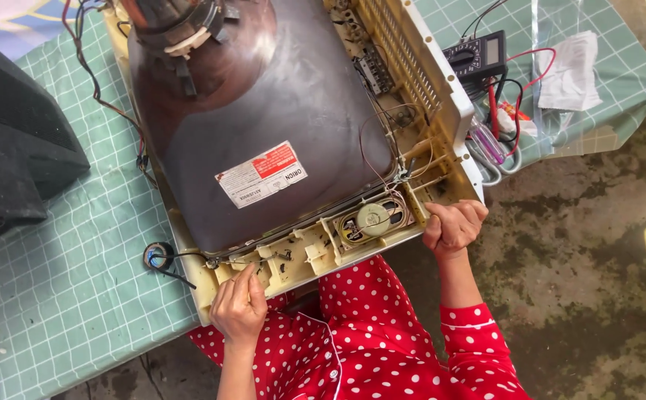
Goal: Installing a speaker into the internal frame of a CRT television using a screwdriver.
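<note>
Both hands grip the near edge of an opened old television set lying face down on the table.

The television (293, 141), its back cover off and the dark glass tube bare, lies across the green checked mat (78, 281) with its cream plastic frame (300, 259) jutting over the table edge toward the person. The right hand (454, 228) is curled shut around the frame's near corner; the left hand (239, 305) rests on the frame's lower rim, fingers bent and pinching it. To handle it well, I judge the grip should stay on the frame, clear of the thin wires and the round speaker (372, 219), and both hands should move together since the tube is heavy. A multimeter (477, 58) with red leads lies well apart, beyond the set.
</note>
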